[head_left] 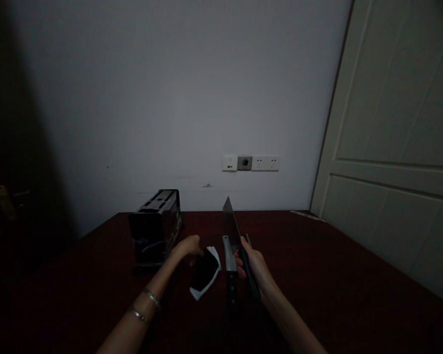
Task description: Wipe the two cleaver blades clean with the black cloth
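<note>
Over the dark red table (299, 265), the right hand (256, 265) has its grip wrapped around the black handle of a broad knife (232, 226). Between the hands lie a second knife (230, 269) and a black-and-white cloth (207, 269); a black slotted box (155, 228) stands just beyond the left hand (188, 247). Left fingertips are dim: cannot tell whether they pinch the cloth. Right fingers mostly hide a thin piece (248, 240); shadow blurs the second handle's end.
</note>
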The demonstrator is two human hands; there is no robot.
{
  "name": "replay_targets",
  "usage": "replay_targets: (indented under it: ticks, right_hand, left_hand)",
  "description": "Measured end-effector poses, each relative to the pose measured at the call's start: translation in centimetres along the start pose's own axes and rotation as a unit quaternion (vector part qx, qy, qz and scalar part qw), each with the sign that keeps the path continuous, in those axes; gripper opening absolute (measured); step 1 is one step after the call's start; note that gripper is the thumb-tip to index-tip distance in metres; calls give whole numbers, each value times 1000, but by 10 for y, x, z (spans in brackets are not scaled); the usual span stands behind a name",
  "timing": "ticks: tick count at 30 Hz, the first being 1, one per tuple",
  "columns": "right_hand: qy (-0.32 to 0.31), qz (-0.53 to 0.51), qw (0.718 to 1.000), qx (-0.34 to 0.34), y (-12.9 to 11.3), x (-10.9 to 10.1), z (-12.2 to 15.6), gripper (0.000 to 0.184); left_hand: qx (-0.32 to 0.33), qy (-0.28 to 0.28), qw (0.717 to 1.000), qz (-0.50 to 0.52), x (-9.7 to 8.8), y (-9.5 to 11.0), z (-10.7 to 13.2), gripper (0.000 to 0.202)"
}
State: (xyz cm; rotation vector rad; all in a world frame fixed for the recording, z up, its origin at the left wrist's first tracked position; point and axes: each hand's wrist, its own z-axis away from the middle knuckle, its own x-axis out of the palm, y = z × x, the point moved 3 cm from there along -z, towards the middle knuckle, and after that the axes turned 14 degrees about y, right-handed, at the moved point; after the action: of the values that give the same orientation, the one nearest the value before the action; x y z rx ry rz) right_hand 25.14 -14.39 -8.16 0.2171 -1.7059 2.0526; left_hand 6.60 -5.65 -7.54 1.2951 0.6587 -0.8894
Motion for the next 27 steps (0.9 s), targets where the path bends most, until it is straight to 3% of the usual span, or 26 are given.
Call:
replay_targets:
  ticks: [2, 6, 10, 17, 22, 27]
  right_hand:
    - [10, 25, 1000, -7, -2, 3, 1, 52]
    - [-3, 44, 998, -39, -5, 11, 4, 54]
    - [-8, 47, 997, -62, -9, 18, 12, 50]
    - [-45, 17, 995, -89, -8, 21, 12, 42]
    - [-68, -2, 992, -108, -4, 21, 9, 17]
    - [-89, -25, 991, -95, -4, 22, 12, 25]
  left_hand:
    - [17, 13, 1000, 22, -6, 12, 8, 29]
    - [46, -79, 982, 167, -2, 48, 35, 57]
    - [70, -85, 963, 246, 6, 73, 57, 69]
    - [70, -74, 939, 328, 13, 77, 62, 65]
    - [97, -72, 928, 353, 18, 81, 65, 56]
    - [94, -30, 913, 395, 26, 85, 63, 47]
